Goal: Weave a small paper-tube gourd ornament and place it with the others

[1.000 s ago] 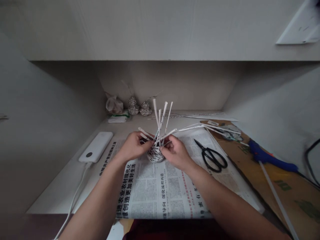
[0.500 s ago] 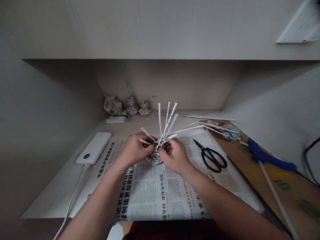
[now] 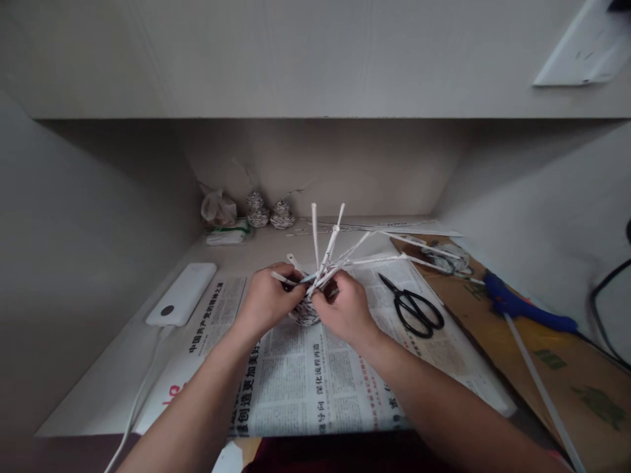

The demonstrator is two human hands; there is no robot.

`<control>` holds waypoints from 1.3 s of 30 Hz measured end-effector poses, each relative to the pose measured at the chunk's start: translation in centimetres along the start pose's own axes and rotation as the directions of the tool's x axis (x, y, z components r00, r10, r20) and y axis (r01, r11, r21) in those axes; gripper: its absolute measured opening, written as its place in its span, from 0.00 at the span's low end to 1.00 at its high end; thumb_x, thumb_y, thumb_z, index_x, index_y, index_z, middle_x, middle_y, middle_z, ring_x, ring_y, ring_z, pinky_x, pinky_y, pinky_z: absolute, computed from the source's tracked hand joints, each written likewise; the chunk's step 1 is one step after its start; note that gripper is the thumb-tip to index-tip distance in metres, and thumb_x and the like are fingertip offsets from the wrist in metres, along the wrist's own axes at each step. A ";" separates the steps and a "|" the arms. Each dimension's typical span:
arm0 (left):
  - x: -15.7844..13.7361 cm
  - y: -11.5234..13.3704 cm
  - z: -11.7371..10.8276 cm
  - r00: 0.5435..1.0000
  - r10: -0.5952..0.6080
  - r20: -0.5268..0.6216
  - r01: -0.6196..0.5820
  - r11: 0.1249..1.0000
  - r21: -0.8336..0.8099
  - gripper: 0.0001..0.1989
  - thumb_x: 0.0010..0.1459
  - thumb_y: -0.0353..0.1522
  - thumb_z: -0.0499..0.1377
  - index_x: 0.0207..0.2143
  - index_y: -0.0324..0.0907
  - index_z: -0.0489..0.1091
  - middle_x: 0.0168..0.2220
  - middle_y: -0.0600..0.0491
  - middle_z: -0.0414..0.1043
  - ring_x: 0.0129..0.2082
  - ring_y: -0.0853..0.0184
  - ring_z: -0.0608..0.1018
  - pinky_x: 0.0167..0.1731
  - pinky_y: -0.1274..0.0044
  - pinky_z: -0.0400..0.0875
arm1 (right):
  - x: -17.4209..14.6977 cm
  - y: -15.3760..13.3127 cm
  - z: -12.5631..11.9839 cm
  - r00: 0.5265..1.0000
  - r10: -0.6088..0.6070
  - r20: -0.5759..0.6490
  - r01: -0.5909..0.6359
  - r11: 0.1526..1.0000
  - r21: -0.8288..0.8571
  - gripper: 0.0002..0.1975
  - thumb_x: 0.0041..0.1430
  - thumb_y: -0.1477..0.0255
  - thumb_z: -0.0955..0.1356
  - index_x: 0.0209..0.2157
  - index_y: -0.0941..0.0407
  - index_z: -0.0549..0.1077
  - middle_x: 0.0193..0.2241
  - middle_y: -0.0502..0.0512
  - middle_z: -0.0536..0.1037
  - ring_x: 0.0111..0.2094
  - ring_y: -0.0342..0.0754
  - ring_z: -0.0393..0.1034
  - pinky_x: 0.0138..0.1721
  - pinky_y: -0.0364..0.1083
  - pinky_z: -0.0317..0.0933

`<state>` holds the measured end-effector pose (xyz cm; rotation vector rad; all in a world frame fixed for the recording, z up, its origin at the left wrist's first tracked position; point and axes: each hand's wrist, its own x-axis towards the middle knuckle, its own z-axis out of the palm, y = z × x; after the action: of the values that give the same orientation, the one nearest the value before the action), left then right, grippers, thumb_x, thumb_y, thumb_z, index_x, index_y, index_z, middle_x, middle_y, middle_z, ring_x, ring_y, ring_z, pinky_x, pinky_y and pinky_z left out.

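Observation:
Between my hands stands a small round woven piece of rolled-paper strips [image 3: 304, 313], with white paper sticks [image 3: 329, 246] fanning up out of its top. My left hand [image 3: 273, 292] is closed at its left rim, fingers pinching a paper stick there. My right hand [image 3: 346, 303] is closed on the right side, thumb and fingers pressing a strip against the rim. Long paper strips [image 3: 382, 261] run off to the right from the weave. The fingertips partly hide the rim. Newspaper [image 3: 290, 381] lies underneath.
Black scissors [image 3: 418, 312] lie right of my hands. A blue glue gun [image 3: 527, 305] rests on cardboard [image 3: 522, 368] farther right. At left is a white power bank [image 3: 182, 293] with a cable. Two woven gourd shapes [image 3: 282, 215] and a plastic bag [image 3: 218, 208] stand at the back.
One upright stick has swung down to the right among the long strips. My hands stay at the rim of the weave. The view has shifted slightly.

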<state>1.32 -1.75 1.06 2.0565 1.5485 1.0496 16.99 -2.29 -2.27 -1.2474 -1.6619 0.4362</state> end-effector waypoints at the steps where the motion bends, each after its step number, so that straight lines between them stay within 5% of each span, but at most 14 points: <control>1: -0.1 0.0 0.0 1.000 -0.002 -0.001 0.002 1.000 -0.012 0.07 0.48 0.27 0.58 0.30 0.42 0.76 0.28 0.54 0.78 0.29 0.67 0.77 0.30 0.79 0.66 | 0.0 0.0 -0.1 1.000 -0.002 -0.010 0.002 1.000 -0.003 0.04 0.50 0.72 0.67 0.31 0.54 0.70 0.26 0.51 0.76 0.27 0.46 0.70 0.31 0.43 0.61; 19: -0.4 0.8 0.7 0.995 -0.094 -0.016 0.092 0.992 -0.086 0.05 0.47 0.29 0.58 0.27 0.41 0.74 0.22 0.58 0.74 0.23 0.71 0.73 0.24 0.82 0.62 | 1.0 0.0 -0.8 0.994 -0.109 -0.006 0.109 0.993 -0.039 0.06 0.50 0.75 0.66 0.33 0.54 0.72 0.29 0.52 0.76 0.31 0.48 0.70 0.34 0.44 0.60; 22: -0.5 1.1 0.5 0.994 -0.109 0.001 0.108 0.987 -0.116 0.04 0.47 0.30 0.58 0.26 0.41 0.73 0.21 0.58 0.73 0.23 0.71 0.73 0.23 0.82 0.63 | 1.0 -0.5 -1.0 0.997 -0.066 -0.043 0.066 0.998 0.011 0.02 0.52 0.72 0.67 0.29 0.54 0.72 0.24 0.49 0.75 0.26 0.45 0.67 0.29 0.42 0.59; 25: -0.7 1.5 0.3 0.993 -0.115 0.005 0.115 0.983 -0.146 0.05 0.49 0.32 0.59 0.27 0.41 0.73 0.22 0.57 0.73 0.22 0.70 0.73 0.23 0.82 0.63 | 1.1 -0.7 -1.0 0.993 0.057 -0.102 -0.038 0.984 0.175 0.08 0.54 0.65 0.67 0.26 0.55 0.70 0.19 0.47 0.71 0.22 0.43 0.63 0.25 0.41 0.56; 32: -1.7 1.9 1.3 0.997 -0.065 -0.051 0.059 0.993 -0.106 0.05 0.50 0.33 0.59 0.26 0.41 0.72 0.22 0.57 0.73 0.23 0.71 0.72 0.24 0.82 0.63 | 1.4 0.0 -0.1 0.932 0.353 -0.079 -0.219 0.725 0.653 0.15 0.52 0.58 0.69 0.24 0.55 0.66 0.18 0.45 0.67 0.20 0.41 0.60 0.22 0.40 0.56; 39: -1.7 2.2 1.0 1.000 0.020 0.015 -0.019 0.999 -0.027 0.05 0.50 0.31 0.57 0.25 0.41 0.72 0.23 0.57 0.73 0.24 0.71 0.73 0.26 0.81 0.62 | 2.9 1.2 -2.2 0.880 0.454 -0.138 -0.159 0.557 0.815 0.18 0.43 0.68 0.71 0.39 0.54 0.69 0.30 0.47 0.74 0.24 0.42 0.67 0.24 0.41 0.60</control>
<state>3.32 -3.89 1.30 2.0611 1.5012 1.0531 19.50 0.17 -0.69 -0.8438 -0.7497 0.9974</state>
